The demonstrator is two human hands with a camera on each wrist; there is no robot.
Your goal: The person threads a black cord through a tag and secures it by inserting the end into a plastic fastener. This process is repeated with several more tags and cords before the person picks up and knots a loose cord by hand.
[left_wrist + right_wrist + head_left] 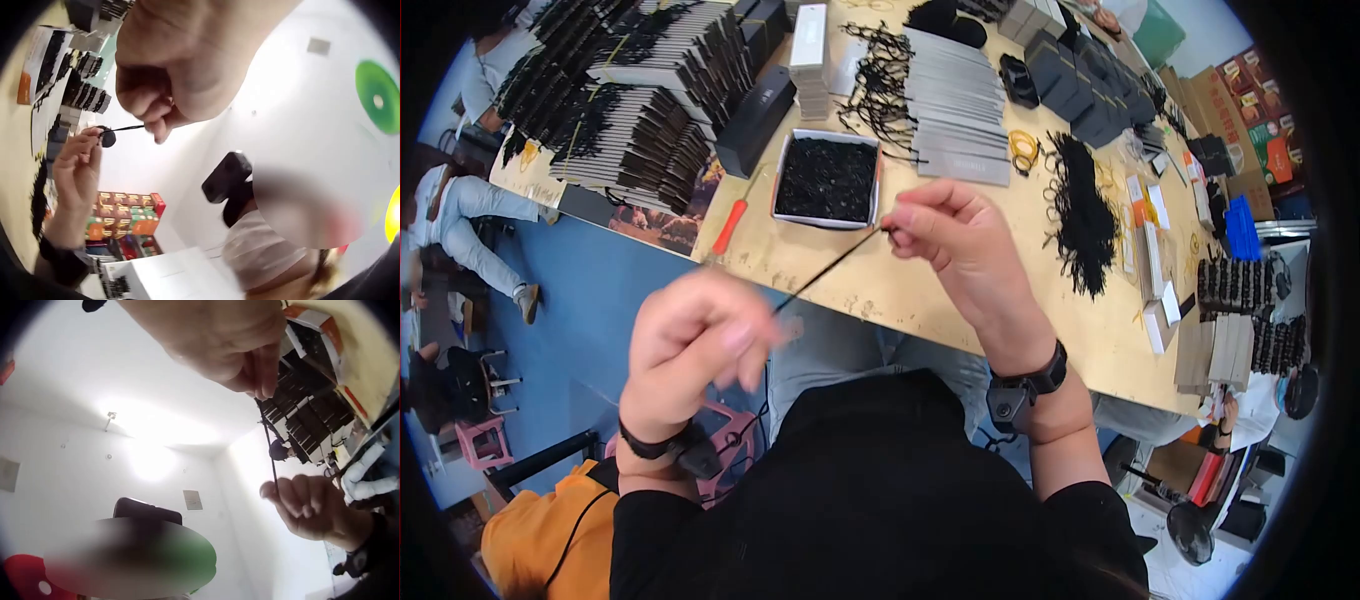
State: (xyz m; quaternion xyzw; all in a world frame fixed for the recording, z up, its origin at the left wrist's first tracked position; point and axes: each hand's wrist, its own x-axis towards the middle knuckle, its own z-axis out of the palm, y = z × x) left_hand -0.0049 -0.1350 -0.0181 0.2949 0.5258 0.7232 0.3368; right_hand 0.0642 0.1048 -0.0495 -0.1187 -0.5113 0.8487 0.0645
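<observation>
A thin black cord (pixel 830 268) runs taut and slanting between my two hands above the table's front edge. My left hand (pixel 695 340), slightly blurred, holds its lower end with curled fingers; the right wrist view shows this left hand (pixel 315 503) gripping the cord (pixel 269 440) from below. Thumb and fingertips of my right hand (pixel 960 240) pinch the other end, where a small dark knot or loop shows. In the left wrist view, the cord (pixel 128 128) leads from the near fist across to the right hand (pixel 76 172). Just beyond the hands stands a shallow box (pixel 878 190) filled with black cords.
A red-handled screwdriver (pixel 731 225) lies left of the box. Stacks of grey tags with black cords (pixel 640 140) fill the left. Grey strips (pixel 955 100) lie at the back, with a black cord bundle (pixel 1083 215) to the right. Dark boxes (pixel 1090 90) stand behind.
</observation>
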